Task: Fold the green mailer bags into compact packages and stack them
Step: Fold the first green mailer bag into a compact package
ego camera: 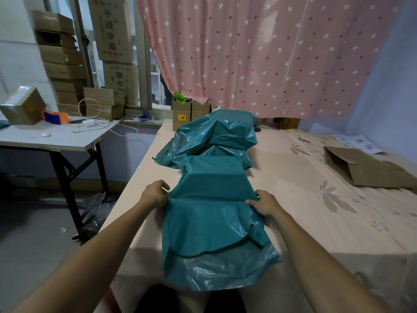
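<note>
Green mailer bag (209, 213) lies on the bed (316, 213), near the green pile (216, 136). My left hand (155, 195) and right hand (264, 203) pinch its sides with closed fingers.

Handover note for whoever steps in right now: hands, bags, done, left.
Left hand: pinching the left edge of the green mailer bag at its fold line.
Right hand: gripping the right edge at the same line.
The bag lies on the bed cover in front of the person, its far part wrapped over a boxy shape, its near end loose and flat.
Pile of green bags sits just behind, crumpled, some looking like wrapped packages.
Done: the far end looks folded. Left: fold the near end in, place it on the pile.
</note>
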